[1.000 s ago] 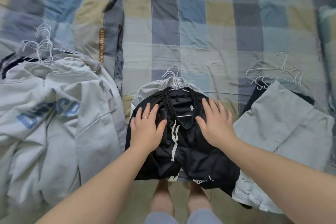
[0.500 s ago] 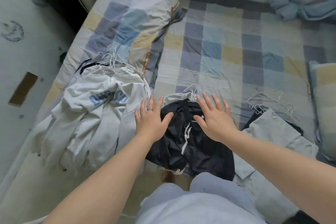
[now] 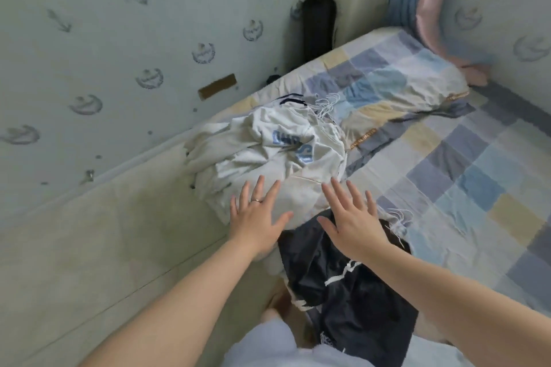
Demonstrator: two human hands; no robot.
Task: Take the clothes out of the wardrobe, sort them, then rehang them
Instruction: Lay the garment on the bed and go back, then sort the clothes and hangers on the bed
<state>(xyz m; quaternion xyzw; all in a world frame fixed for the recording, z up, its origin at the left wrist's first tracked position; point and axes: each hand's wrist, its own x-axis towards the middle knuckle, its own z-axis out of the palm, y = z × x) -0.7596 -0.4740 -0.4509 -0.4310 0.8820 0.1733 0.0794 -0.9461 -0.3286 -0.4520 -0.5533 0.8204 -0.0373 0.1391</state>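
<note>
Change from the moment before: both hands had shifted left, off the middle of the black shorts (image 3: 351, 292) and toward the pale sweatshirts (image 3: 268, 158).

- Black shorts: at the near edge of the bed (image 3: 477, 176), white drawstring showing, hem hanging over the side.
- Left hand (image 3: 256, 220): flat, fingers spread wide, ring (image 3: 256, 200) on one finger, over the near end of the sweatshirts; holding nothing.
- Right hand (image 3: 351, 226): likewise spread wide and empty, heel over the shorts, fingertips reaching the sweatshirts. Contact could not be told.
- Sweatshirts: heaped on the bed by the wall, blue lettering uppermost.
- White wire hangers (image 3: 325, 104): bunched at the heap's far end.
- Folded checked quilt (image 3: 387, 77): beyond.
</note>
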